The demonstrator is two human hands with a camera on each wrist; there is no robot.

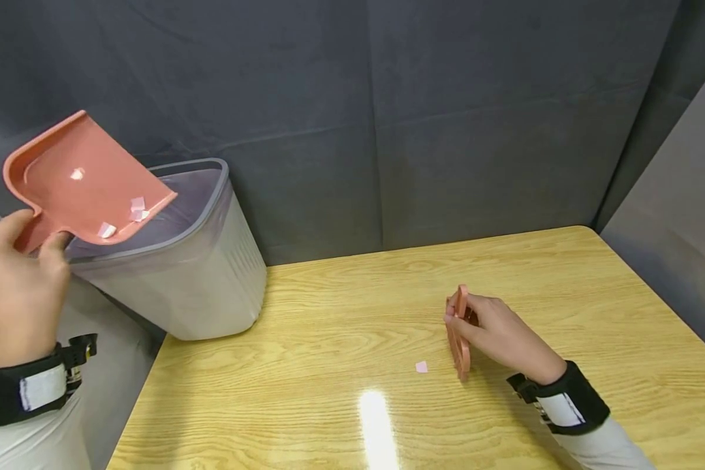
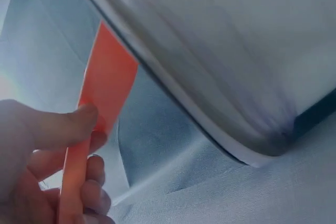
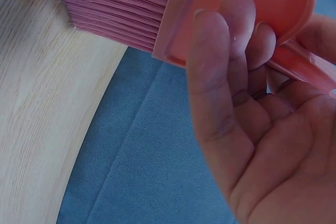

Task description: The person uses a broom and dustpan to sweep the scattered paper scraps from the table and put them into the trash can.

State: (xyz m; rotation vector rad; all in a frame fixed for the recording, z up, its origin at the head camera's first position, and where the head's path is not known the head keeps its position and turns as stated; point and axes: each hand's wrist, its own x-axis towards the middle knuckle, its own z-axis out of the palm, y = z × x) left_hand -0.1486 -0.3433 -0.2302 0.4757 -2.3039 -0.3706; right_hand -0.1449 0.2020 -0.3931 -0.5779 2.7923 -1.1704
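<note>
My left hand (image 1: 20, 287) grips the handle of a pink dustpan (image 1: 88, 176), tilted over the open top of a bin. A few small paper scraps (image 1: 138, 207) lie near the dustpan's lower edge. In the left wrist view the dustpan (image 2: 107, 77) shows edge-on beside the bin's rim. At the right, my right hand (image 1: 499, 329) holds a small pink hand brush (image 1: 459, 339) on the table. Its pink bristles (image 3: 118, 11) meet the wood in the right wrist view. One pale paper scrap (image 1: 421, 367) lies on the table just left of the brush.
The bin (image 1: 211, 274), white with a grey rim and a thin liner, stands at the table's left back corner. A wooden table (image 1: 329, 307) spans the front. Dark grey cloth (image 1: 446, 130) hangs behind, and a pale panel (image 1: 681, 196) borders the right.
</note>
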